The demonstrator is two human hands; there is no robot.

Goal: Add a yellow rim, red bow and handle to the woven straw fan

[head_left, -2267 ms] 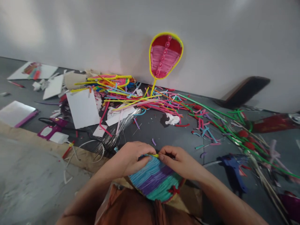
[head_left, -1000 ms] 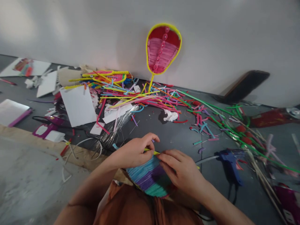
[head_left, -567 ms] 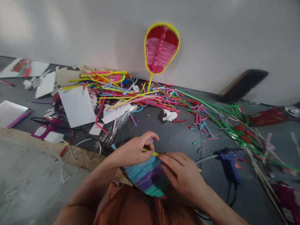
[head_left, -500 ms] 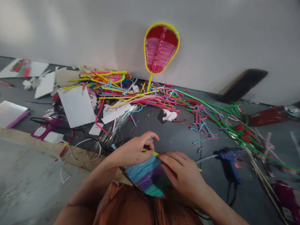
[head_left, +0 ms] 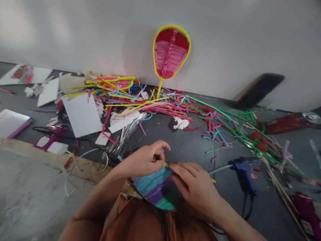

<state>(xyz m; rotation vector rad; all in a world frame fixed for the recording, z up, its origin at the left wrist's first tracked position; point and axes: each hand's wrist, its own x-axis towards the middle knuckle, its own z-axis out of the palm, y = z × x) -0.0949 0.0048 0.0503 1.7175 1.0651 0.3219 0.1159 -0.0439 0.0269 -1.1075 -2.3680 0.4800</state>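
Note:
Close to my lap is a striped pipe-cleaner panel [head_left: 156, 187] in light blue, purple and teal. A yellow pipe cleaner [head_left: 165, 164] lies along its upper edge. My left hand [head_left: 147, 159] pinches this yellow strip at the edge between thumb and fingers, its index finger curled above. My right hand [head_left: 193, 180] grips the same edge a little to the right, thumb below and fingers on top, and covers the panel's right part. A short yellow end shows beyond the right hand.
A pink and red paddle shape with a yellow rim [head_left: 172, 53] leans on the wall. Loose pipe cleaners [head_left: 150, 105] and thin wires [head_left: 125, 134] lie across the table. To the right are a blue glue gun [head_left: 244, 175], a red can [head_left: 291, 123] and a dark phone-like slab [head_left: 260, 90].
Both hands keep their hold on the yellow-edged panel and have barely moved. The view has shifted very slightly.

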